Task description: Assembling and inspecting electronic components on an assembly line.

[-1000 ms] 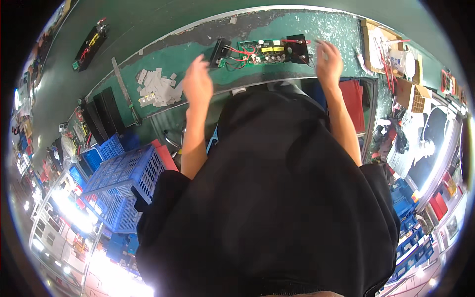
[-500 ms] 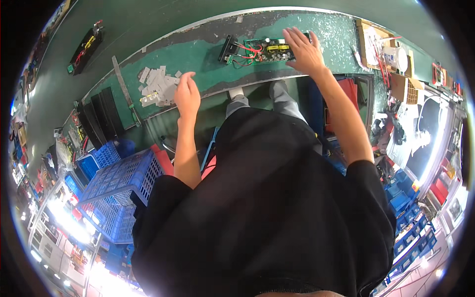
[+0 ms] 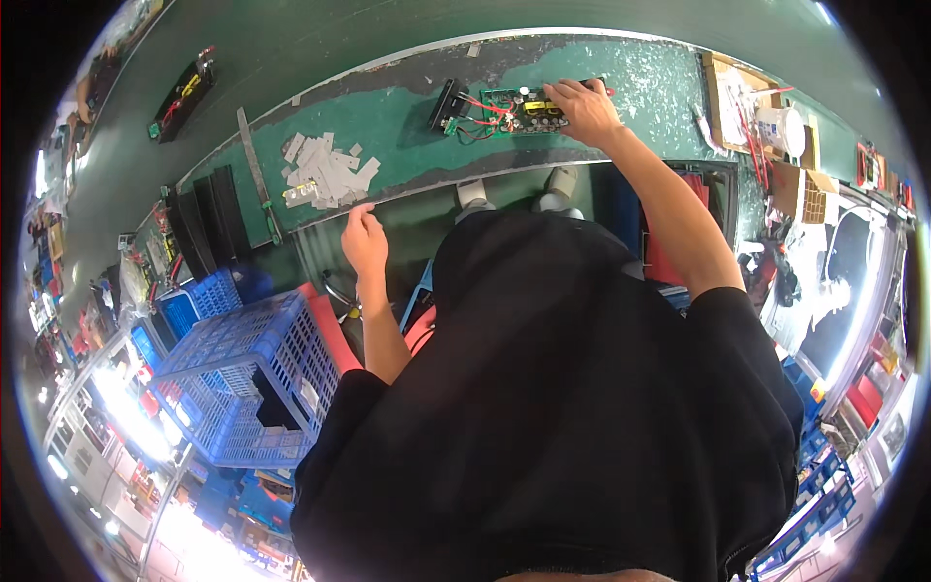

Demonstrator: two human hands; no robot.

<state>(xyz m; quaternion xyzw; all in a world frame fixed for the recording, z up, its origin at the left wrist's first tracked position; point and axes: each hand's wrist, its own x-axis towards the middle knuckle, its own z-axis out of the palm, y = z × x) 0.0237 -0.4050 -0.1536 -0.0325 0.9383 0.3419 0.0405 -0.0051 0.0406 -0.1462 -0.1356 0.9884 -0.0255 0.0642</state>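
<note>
A green circuit board point(image 3: 531, 109), crowded with yellow and dark components, lies on the green bench. Red and black wires run from its left end to a black end panel point(image 3: 447, 105) standing beside it. My right hand point(image 3: 585, 111) is closed over the right end of the board, its fingertips bent down and partly hidden. My left hand point(image 3: 365, 242) hovers off the bench's near edge with loosely bent fingers and nothing visible in it. Closest to it on the bench is a loose pile of flat grey metal plates point(image 3: 330, 171).
A long metal strip point(image 3: 250, 160) and black panels point(image 3: 215, 215) lie at the left. Another wired unit point(image 3: 182, 97) sits farther left. At the right stand a white tub point(image 3: 782, 132) and a cardboard box point(image 3: 804, 193). A blue crate point(image 3: 254, 339) is at lower left.
My right hand has gone from flat, spread fingers to a bent grip over the board's right end. My left hand has drawn back from the plates, off the bench edge.
</note>
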